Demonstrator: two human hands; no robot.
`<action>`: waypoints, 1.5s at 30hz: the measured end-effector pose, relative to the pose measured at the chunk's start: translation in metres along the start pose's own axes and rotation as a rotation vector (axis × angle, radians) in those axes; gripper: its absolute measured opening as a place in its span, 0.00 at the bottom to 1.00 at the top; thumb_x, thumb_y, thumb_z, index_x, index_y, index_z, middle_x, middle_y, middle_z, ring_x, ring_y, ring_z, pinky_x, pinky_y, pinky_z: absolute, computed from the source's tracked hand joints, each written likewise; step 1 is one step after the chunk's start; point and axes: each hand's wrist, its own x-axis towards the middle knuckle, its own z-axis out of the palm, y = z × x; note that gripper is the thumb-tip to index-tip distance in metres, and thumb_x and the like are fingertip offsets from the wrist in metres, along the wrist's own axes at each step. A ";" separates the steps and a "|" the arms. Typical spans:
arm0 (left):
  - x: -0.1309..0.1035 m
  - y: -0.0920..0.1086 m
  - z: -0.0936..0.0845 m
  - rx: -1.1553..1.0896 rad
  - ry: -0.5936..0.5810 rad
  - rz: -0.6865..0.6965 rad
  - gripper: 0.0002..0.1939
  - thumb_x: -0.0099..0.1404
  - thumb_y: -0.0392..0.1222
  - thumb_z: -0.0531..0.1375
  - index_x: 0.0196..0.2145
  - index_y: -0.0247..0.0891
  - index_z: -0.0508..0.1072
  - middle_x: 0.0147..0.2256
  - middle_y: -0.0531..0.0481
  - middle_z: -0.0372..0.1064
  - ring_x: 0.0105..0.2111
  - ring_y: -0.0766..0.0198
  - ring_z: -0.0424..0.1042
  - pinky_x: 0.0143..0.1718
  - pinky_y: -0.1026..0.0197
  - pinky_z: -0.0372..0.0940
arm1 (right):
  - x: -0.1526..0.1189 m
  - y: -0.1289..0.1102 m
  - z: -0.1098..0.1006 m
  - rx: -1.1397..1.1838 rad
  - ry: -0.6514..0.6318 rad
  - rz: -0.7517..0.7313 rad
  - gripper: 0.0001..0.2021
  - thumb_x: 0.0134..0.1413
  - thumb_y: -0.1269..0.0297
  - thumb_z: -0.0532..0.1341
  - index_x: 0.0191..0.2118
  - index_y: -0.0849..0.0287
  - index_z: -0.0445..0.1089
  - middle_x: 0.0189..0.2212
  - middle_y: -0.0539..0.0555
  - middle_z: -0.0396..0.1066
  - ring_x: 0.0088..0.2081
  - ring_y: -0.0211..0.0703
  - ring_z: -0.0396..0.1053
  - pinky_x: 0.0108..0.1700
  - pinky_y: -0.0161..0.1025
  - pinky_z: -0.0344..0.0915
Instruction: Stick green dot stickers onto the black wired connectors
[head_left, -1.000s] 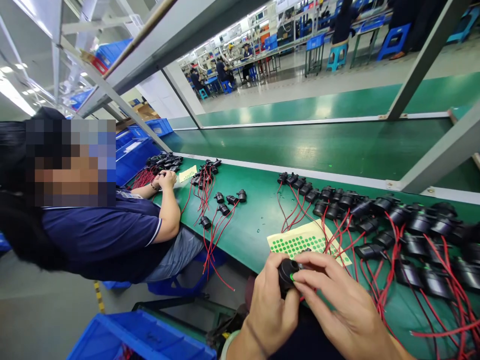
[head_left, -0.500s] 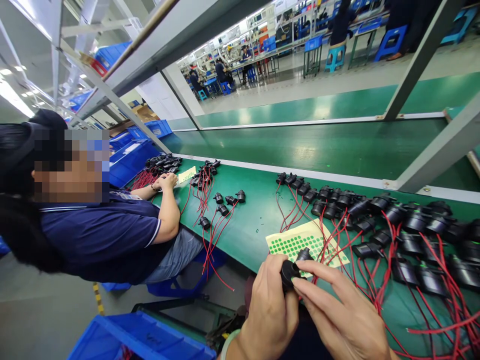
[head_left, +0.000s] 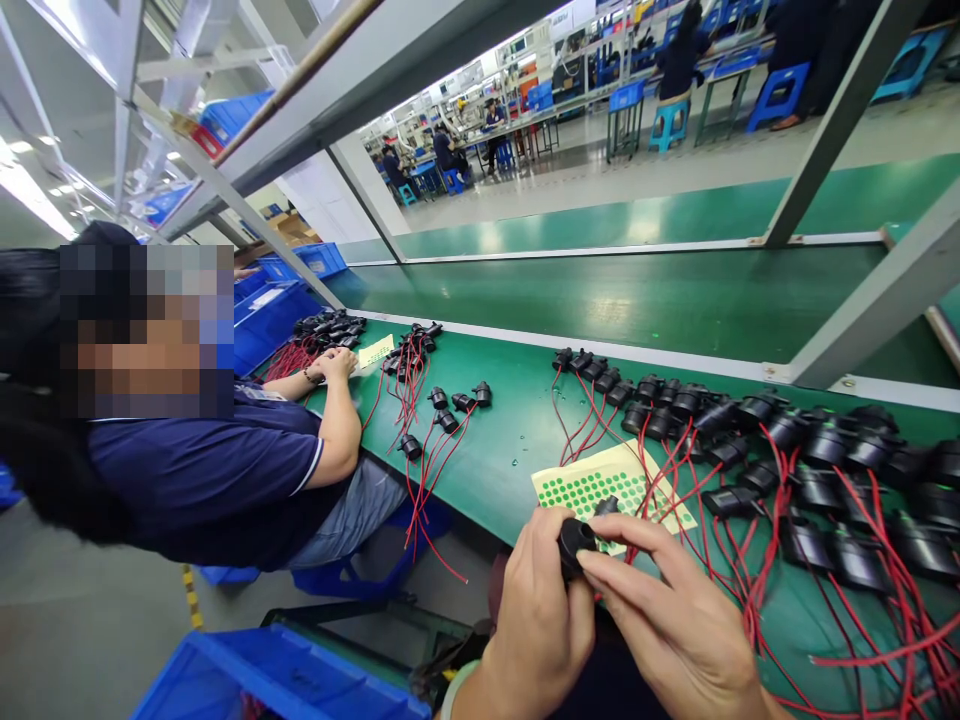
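My left hand (head_left: 536, 600) is closed around a round black plastic part (head_left: 573, 548), clamping it just in front of the pale-yellow paper sheet of green dots (head_left: 581, 487). My right hand (head_left: 675, 610) brings its fingertips against the part's side — whether they pinch it, I cannot tell. The sheet lies on the green tabletop (head_left: 499, 445), and to my right crowd black plastic fittings with red wires (head_left: 832, 480) — some wires cross the sheet's edge.

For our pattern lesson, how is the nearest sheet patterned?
Pale yellow sheet with rows of green dots, best seen in the head view.
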 end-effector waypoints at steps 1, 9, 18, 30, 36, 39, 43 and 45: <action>0.000 0.000 0.000 -0.027 -0.007 -0.018 0.19 0.66 0.29 0.50 0.53 0.41 0.58 0.40 0.45 0.69 0.37 0.59 0.72 0.38 0.58 0.69 | 0.000 0.000 0.000 0.000 0.000 -0.004 0.18 0.59 0.83 0.57 0.51 0.61 0.71 0.52 0.58 0.64 0.53 0.39 0.68 0.56 0.32 0.67; -0.005 0.004 0.002 -0.316 -0.035 -0.243 0.19 0.65 0.28 0.53 0.51 0.46 0.61 0.41 0.52 0.70 0.39 0.64 0.72 0.41 0.64 0.67 | 0.003 0.002 -0.006 -0.002 -0.035 0.006 0.11 0.63 0.78 0.57 0.47 0.60 0.71 0.48 0.57 0.71 0.50 0.37 0.72 0.57 0.30 0.67; -0.002 0.005 0.002 -0.310 -0.023 -0.203 0.22 0.62 0.28 0.54 0.52 0.45 0.61 0.42 0.51 0.70 0.39 0.62 0.72 0.42 0.62 0.67 | 0.008 0.001 -0.008 0.052 -0.023 0.085 0.11 0.62 0.73 0.60 0.49 0.57 0.68 0.49 0.54 0.70 0.51 0.37 0.70 0.58 0.29 0.64; -0.002 0.008 -0.002 -0.394 -0.081 -0.183 0.25 0.61 0.26 0.53 0.53 0.45 0.61 0.46 0.49 0.71 0.44 0.60 0.73 0.45 0.59 0.68 | 0.004 -0.002 0.000 0.390 -0.119 0.365 0.10 0.65 0.71 0.57 0.47 0.48 0.61 0.48 0.50 0.66 0.54 0.36 0.67 0.56 0.29 0.65; 0.002 0.007 -0.002 -0.484 -0.106 -0.217 0.28 0.58 0.24 0.53 0.54 0.46 0.62 0.48 0.51 0.72 0.45 0.62 0.72 0.47 0.62 0.67 | 0.006 -0.001 -0.007 0.324 -0.183 0.375 0.14 0.63 0.71 0.58 0.51 0.49 0.62 0.51 0.53 0.67 0.54 0.41 0.68 0.57 0.33 0.66; -0.001 0.008 -0.002 -0.470 -0.115 -0.205 0.28 0.57 0.25 0.54 0.54 0.45 0.62 0.50 0.49 0.71 0.47 0.59 0.72 0.47 0.60 0.67 | 0.011 -0.002 -0.009 0.327 -0.166 0.359 0.16 0.60 0.70 0.61 0.52 0.50 0.62 0.49 0.53 0.68 0.52 0.42 0.70 0.55 0.33 0.68; -0.005 0.008 -0.002 -0.401 -0.107 -0.223 0.27 0.61 0.26 0.54 0.56 0.44 0.60 0.53 0.46 0.70 0.51 0.57 0.71 0.49 0.57 0.66 | 0.014 -0.004 -0.004 0.314 -0.121 0.340 0.13 0.62 0.71 0.59 0.50 0.50 0.63 0.45 0.51 0.69 0.49 0.40 0.71 0.53 0.31 0.69; -0.006 0.008 -0.002 -0.402 -0.099 -0.223 0.27 0.61 0.25 0.53 0.56 0.45 0.61 0.51 0.47 0.70 0.50 0.58 0.72 0.49 0.58 0.66 | 0.013 -0.003 -0.001 0.309 -0.126 0.329 0.13 0.63 0.72 0.58 0.50 0.50 0.63 0.45 0.52 0.69 0.49 0.40 0.71 0.54 0.31 0.69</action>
